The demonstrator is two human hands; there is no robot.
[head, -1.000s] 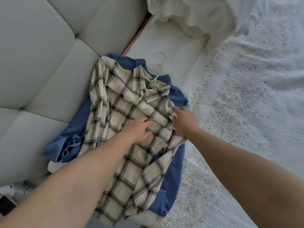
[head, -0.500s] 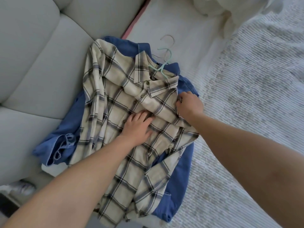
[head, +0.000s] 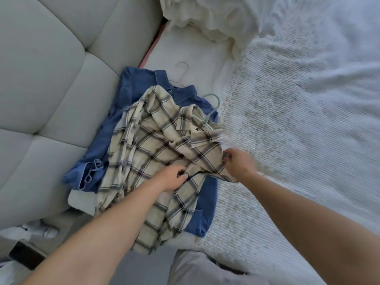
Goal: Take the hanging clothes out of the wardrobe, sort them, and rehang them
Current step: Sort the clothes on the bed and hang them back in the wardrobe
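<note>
1. The plaid shirt (head: 156, 161) lies bunched on top of the blue shirt (head: 144, 87), at the bed's (head: 298, 140) 9 o'clock edge beside the padded headboard (head: 51, 79).
2. The left hand (head: 170, 177) grips the plaid shirt's front near the buttons, fingers curled.
3. The right hand (head: 238, 163) pinches the shirt's shoulder at 3 o'clock of the left hand.
4. A green hanger (head: 213, 105) pokes from the plaid collar; a pale hanger (head: 183, 75) lies at 12 o'clock, its hook on the bed.
</note>
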